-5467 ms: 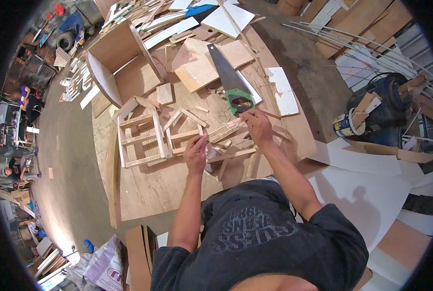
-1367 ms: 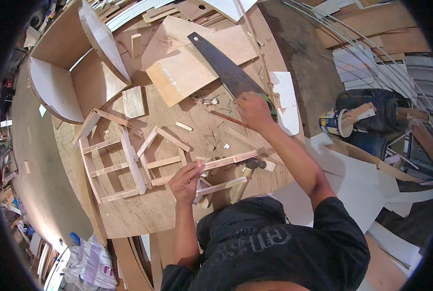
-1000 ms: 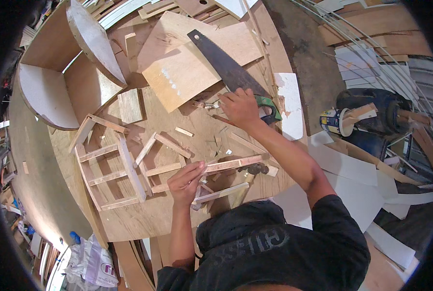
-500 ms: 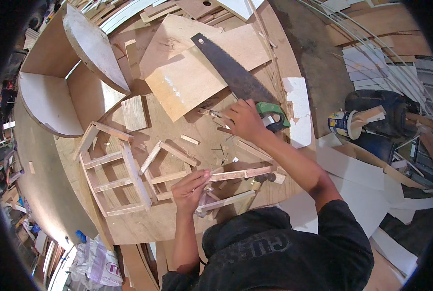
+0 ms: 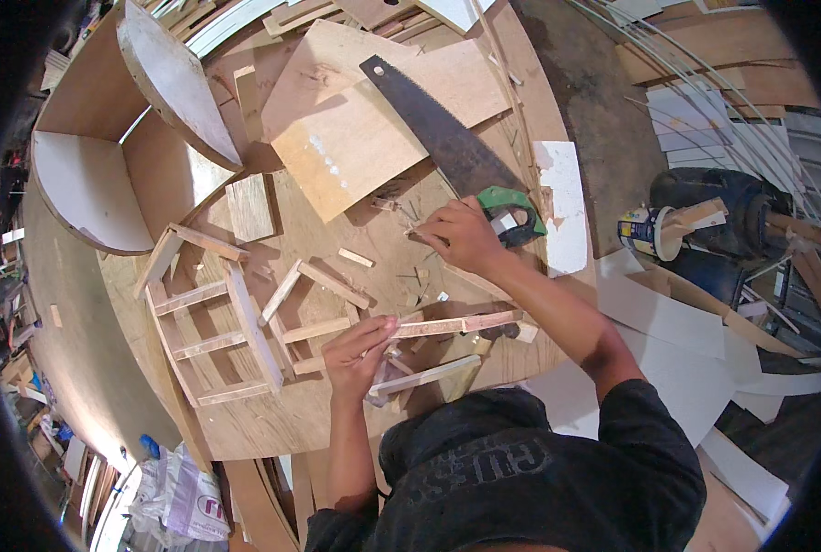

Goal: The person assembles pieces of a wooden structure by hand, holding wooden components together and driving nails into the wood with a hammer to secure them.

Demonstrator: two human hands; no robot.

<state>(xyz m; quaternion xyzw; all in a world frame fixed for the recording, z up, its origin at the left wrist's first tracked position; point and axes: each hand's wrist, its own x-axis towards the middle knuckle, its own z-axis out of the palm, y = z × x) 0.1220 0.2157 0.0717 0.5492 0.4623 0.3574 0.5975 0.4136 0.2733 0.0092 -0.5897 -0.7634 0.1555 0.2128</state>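
Pale wood strips cover the middle of the bench (image 5: 245, 432), and the left hand (image 5: 360, 357) grasps one end of a strip (image 5: 433, 328) that reaches right of centre, above the hammer (image 5: 494, 333). Just above centre, the right hand (image 5: 464, 237) has its fingers bunched beside the saw (image 5: 447, 129), near scattered bits; whether they pinch something small I cannot tell.

Work looks partly done. At left of centre, a frame (image 5: 210, 345) has two rails crossed by three rungs, with two angled pieces at its top, and seems nearly complete. Beside it, a second group of strips (image 5: 316, 329) forms a similar outline, apparently less finished. The held strip, which shows a joint along its length, and the loose strip (image 5: 424, 375) below it are apparently left to deal with.
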